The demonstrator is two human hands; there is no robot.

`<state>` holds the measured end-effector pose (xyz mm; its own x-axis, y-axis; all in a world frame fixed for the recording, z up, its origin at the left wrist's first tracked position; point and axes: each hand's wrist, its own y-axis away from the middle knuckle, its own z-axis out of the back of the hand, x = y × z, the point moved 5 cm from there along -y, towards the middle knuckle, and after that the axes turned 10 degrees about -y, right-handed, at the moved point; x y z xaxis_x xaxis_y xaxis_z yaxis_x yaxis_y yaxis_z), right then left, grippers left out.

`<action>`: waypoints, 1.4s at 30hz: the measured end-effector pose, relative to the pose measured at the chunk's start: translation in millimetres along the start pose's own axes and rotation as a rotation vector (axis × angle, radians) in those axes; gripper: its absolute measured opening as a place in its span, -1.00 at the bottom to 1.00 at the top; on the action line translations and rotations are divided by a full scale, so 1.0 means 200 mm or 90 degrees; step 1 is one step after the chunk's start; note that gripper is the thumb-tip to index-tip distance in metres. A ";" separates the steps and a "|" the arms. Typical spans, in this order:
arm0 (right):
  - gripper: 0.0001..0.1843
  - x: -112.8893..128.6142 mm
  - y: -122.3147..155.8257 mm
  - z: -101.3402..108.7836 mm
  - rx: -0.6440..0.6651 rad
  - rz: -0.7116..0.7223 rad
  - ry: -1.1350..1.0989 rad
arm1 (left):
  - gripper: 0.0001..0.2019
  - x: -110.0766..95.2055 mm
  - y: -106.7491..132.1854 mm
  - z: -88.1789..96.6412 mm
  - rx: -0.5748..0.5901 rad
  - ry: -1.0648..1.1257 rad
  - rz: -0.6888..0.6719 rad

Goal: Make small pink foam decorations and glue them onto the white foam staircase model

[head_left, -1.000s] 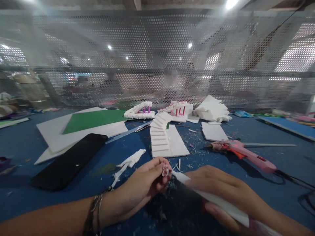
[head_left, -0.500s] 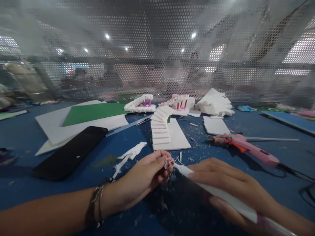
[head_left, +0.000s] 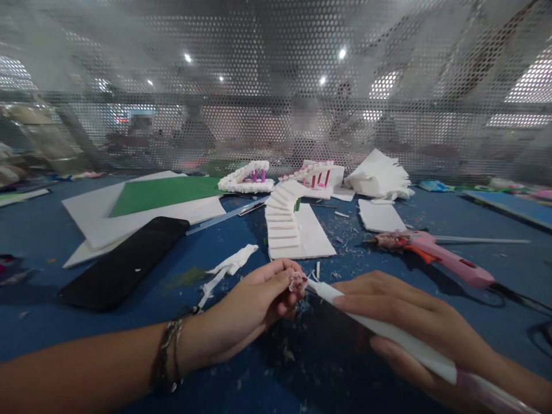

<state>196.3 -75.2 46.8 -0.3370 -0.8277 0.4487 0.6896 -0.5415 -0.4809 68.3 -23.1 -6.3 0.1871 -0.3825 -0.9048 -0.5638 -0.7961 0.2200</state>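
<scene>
While left hand (head_left: 248, 305) pinches pinkish bit (head_left: 297, 282), right hand (head_left: 425, 313) grips white tool (head_left: 409, 345), palm down

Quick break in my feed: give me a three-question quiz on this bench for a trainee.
1. Pick one: the left hand pinches (a) a ruler, (b) a small pink-and-white piece, (c) a sponge.
2. True or false: the glue gun is in the right hand.
3. Fill in: the green sheet overlaps a larger ____ sheet.

Key:
1. b
2. False; the gun lies on the table, and the right hand holds a white tool.
3. white
</scene>
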 end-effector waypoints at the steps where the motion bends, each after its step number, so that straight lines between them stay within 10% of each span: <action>1: -0.62 0.00 0.00 0.00 -0.003 -0.003 0.001 | -0.89 0.00 0.00 0.00 0.002 0.001 -0.003; 42: -0.65 0.02 -0.01 0.02 0.056 0.000 0.054 | -0.89 0.01 -0.01 0.01 0.012 -0.016 0.011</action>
<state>195.4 -76.0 52.2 -0.3875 -0.8390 0.3820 0.7414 -0.5299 -0.4117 69.1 -20.8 -9.5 0.1570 -0.3839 -0.9099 -0.5816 -0.7806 0.2290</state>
